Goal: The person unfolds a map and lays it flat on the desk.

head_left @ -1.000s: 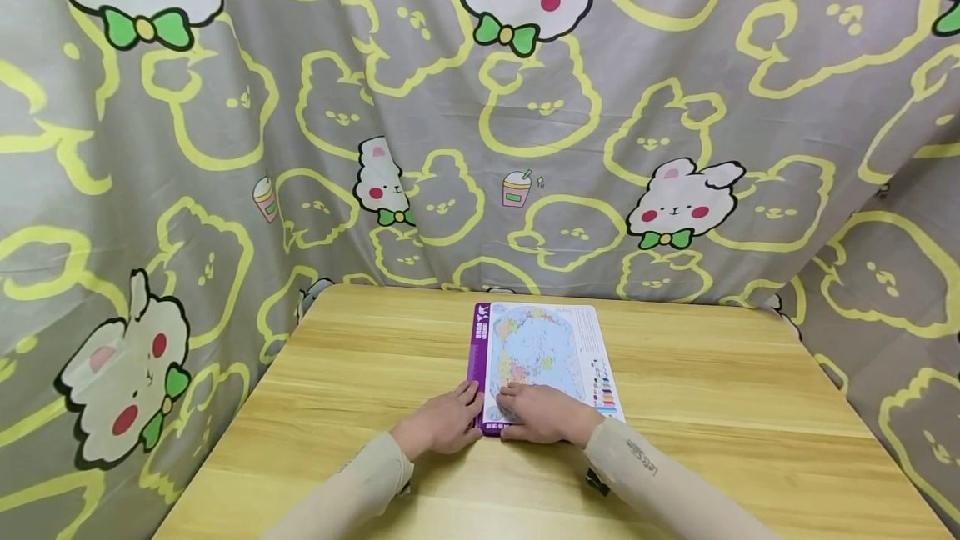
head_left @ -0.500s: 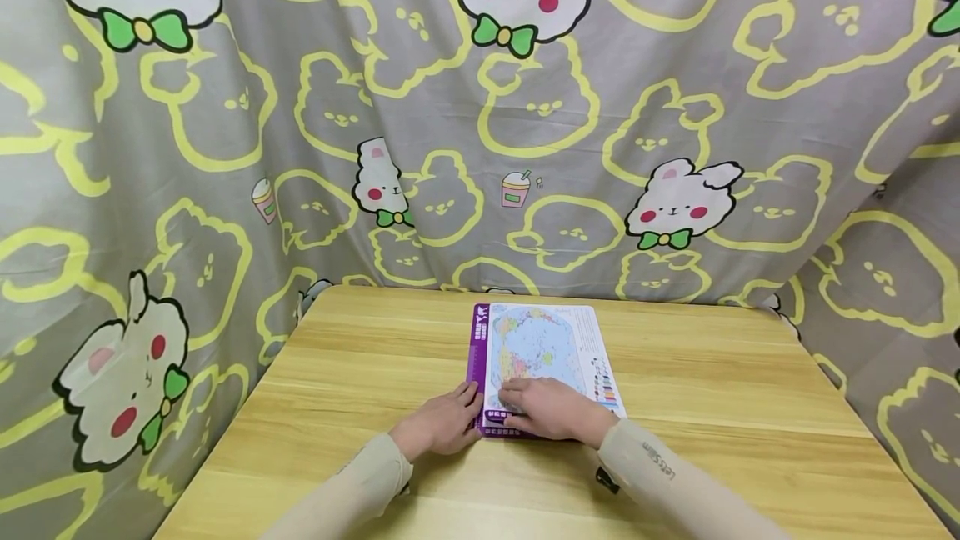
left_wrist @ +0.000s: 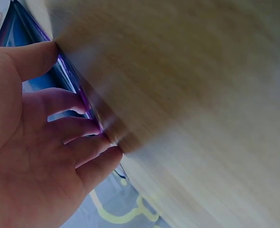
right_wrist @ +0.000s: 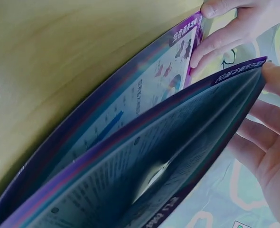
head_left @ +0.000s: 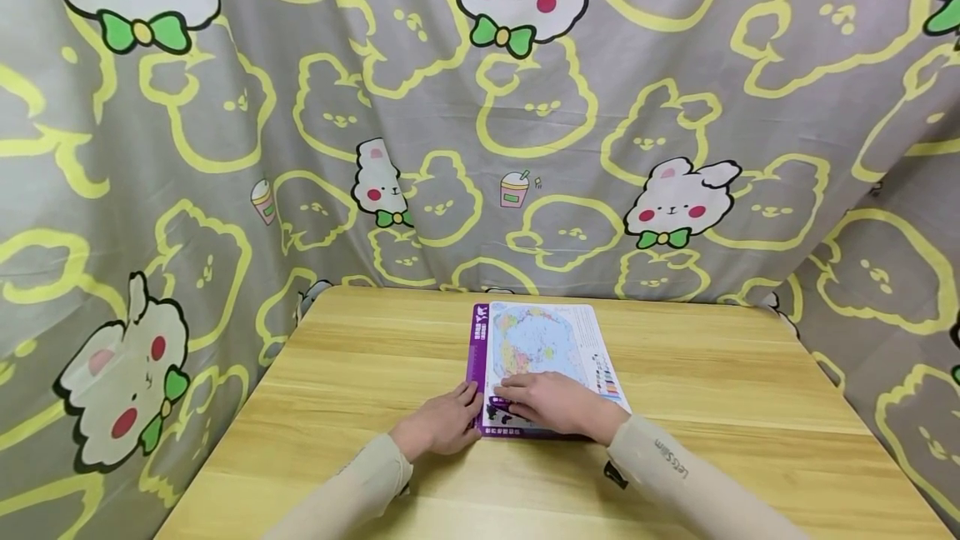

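Note:
A folded, glossy world map (head_left: pixel 551 332) with purple margins lies on the table in the head view. My left hand (head_left: pixel 442 422) rests on its purple left edge near the front corner. In the left wrist view, that hand's thumb and fairly straight fingers (left_wrist: pixel 64 130) touch the edge. My right hand (head_left: pixel 558 404) holds the front edge of the upper folded part. The right wrist view shows this raised part (right_wrist: pixel 107 142) pinched at its corner between thumb and fingers (right_wrist: pixel 261 128), standing apart from the lower panel (right_wrist: pixel 154 76). Its layers gape open between the folds.
The wooden table (head_left: pixel 360 357) extends around the map on all sides. Behind it and at both sides hangs a grey curtain (head_left: pixel 442 115) with rabbit prints. A small black object (head_left: pixel 615 475) shows under the right sleeve.
My right hand has shifted slightly right and away from the front edge, lifting the map's upper part. More of the lower panel shows at the front. My left hand stays put.

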`<control>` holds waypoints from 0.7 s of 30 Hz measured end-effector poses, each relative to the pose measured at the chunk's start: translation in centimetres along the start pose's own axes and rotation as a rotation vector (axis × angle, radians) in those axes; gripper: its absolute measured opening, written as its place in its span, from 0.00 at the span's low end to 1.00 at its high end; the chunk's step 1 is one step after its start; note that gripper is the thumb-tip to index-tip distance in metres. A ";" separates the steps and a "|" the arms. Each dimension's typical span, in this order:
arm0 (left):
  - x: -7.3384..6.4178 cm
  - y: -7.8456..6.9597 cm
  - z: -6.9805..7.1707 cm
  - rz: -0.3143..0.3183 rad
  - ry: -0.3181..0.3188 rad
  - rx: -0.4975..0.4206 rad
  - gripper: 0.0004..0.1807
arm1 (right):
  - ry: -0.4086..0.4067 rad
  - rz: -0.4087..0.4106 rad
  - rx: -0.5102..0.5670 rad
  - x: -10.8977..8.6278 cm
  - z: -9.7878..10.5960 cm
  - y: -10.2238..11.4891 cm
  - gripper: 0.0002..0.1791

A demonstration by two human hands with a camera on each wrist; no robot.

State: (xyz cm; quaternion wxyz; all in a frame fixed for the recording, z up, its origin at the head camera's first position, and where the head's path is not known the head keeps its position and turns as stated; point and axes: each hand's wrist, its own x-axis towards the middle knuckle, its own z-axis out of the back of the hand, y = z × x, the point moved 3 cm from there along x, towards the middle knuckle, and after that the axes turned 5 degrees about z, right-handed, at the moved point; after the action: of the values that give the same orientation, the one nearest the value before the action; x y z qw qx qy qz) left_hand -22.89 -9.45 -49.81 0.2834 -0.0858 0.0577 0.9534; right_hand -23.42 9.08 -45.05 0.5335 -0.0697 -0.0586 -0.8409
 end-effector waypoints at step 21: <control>-0.2 -0.2 0.4 -0.011 -0.011 -0.010 0.34 | 0.032 0.030 -0.199 -0.9 2.0 0.5 0.21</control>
State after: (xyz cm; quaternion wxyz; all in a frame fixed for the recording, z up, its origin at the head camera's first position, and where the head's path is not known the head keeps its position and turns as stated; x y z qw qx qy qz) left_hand -22.68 -9.34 -49.37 0.2884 -0.0822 0.0511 0.9526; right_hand -22.51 10.00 -43.23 0.5372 -0.1098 0.0347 -0.8356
